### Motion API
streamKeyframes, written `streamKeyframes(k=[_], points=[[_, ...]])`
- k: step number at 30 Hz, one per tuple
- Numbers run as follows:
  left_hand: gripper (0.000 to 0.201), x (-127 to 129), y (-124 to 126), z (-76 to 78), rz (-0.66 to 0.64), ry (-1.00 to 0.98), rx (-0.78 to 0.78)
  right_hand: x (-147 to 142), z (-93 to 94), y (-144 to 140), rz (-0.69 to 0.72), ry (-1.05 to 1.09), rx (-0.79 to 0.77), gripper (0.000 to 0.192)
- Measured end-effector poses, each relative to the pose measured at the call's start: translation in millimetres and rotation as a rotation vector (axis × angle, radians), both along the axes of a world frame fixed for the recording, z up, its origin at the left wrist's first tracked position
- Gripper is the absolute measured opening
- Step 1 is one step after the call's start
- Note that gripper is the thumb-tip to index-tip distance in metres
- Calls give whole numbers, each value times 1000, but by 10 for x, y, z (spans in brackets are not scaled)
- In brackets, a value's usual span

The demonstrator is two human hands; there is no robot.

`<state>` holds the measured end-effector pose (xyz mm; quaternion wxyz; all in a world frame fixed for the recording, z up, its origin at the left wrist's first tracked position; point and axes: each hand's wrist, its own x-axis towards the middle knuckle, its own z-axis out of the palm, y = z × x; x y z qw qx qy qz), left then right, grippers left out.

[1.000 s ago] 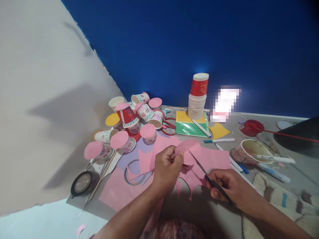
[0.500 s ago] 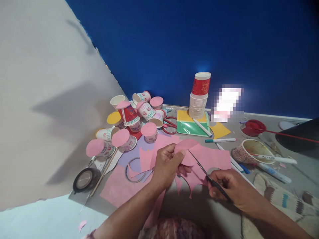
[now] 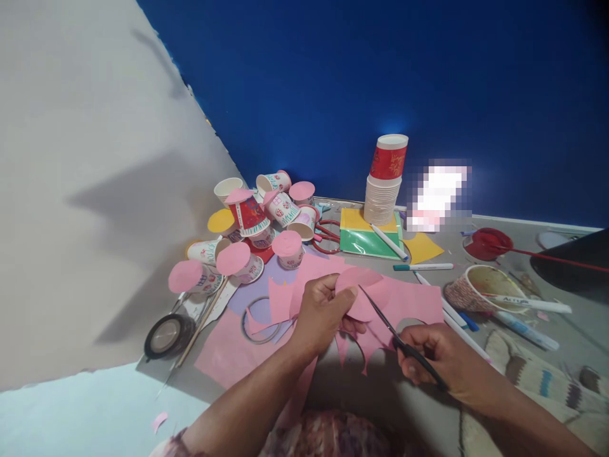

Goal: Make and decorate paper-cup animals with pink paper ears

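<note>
- Grey floor serves as the work surface, strewn with craft things; a deep blue wall rises at the far side and a pale whitish wall slants along the left
- left hand is closed, thumb and fingers pinching a rounded pink paper piece held up over the middle of the floor
- right hand is curled around the handles of dark scissors, whose blades point up and left, touching the paper's edge
- larger pink sheets with cut-out notches lie flat beneath both hands
- far left, a heap of decorated paper cups, some capped with pink discs, lies near the pale wall
- far centre, a stack of cups stands on yellow and green paper
- near left, a tape roll lies flat
- right side, markers lie beside a tipped bowl; a patterned woven cloth lies near right
</note>
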<state>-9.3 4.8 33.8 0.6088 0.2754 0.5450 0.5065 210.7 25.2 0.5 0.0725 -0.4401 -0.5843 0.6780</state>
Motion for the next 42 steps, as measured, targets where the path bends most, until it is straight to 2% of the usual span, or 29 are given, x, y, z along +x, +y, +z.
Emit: streamKeyframes(k=[6,14,23,29,33,42], points=[[40,-11,0,18,-49,-28,25,4,5,-1,10,28,1,61],[35,-23,9,-17,-78,-73,28,-57,143,0,42,-32,-30,59],[33,-9,1,3,-74,-40,37,-75,108,-47,7,-57,-26,51],[31,-15,3,-32,-87,-86,43,-53,84,-51,12,-44,7,47],[31,-22,8,-40,-113,-113,41,-39,55,-52,0,-25,-27,45],[32,-28,15,-64,-116,-170,8,-81,132,-46,-2,-48,-34,41]])
